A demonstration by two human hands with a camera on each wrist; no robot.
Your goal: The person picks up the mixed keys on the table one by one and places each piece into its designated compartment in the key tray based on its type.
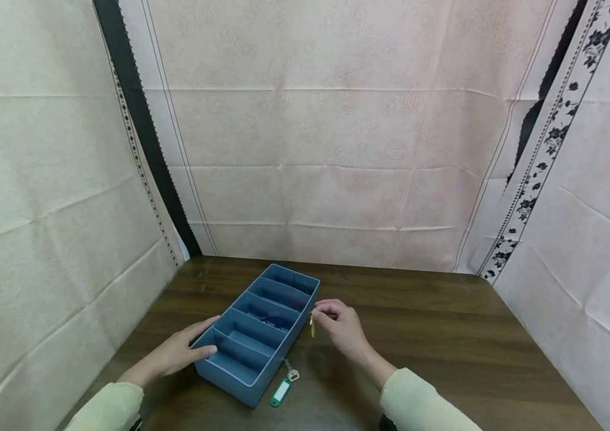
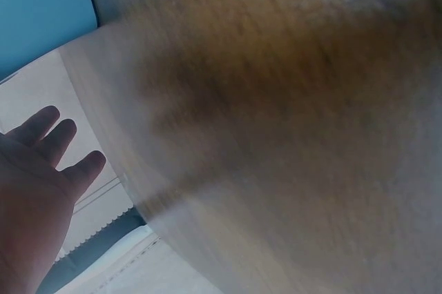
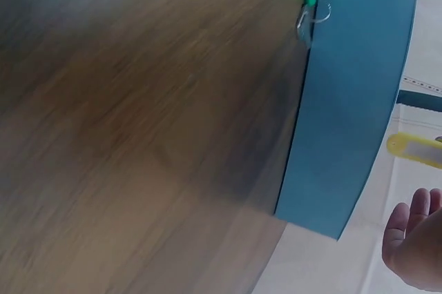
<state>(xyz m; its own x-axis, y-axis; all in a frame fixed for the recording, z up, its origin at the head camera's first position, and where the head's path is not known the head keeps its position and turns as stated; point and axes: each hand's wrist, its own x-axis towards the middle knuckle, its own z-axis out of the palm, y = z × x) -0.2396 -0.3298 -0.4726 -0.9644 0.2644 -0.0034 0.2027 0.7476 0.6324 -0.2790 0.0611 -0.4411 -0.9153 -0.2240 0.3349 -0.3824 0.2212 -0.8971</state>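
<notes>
A blue divided organizer box [image 1: 231, 392] sits slantwise on the table. My left hand [image 1: 172, 353] holds its near left side, thumb over the rim and fingers along the outer wall; in the left wrist view, three fingers [image 2: 86, 173] show spread. At the box's right side my right hand [image 1: 343, 329] pinches the top of a yellow key tag [image 1: 312, 328], which hangs down outside the rim. The same yellow tag [image 3: 414, 148] shows in the right wrist view beyond the box wall [image 3: 352, 101]. What metal part the fingertips grip is mostly hidden.
A green key tag [image 1: 281, 392] with a key [image 1: 293, 375] lies on the table against the box's near right side. Small dark blue items [image 1: 275, 321] lie in the middle compartment. Cloth sheets [image 1: 310, 149] enclose the brown wooden table [image 1: 445, 347] at the back and sides.
</notes>
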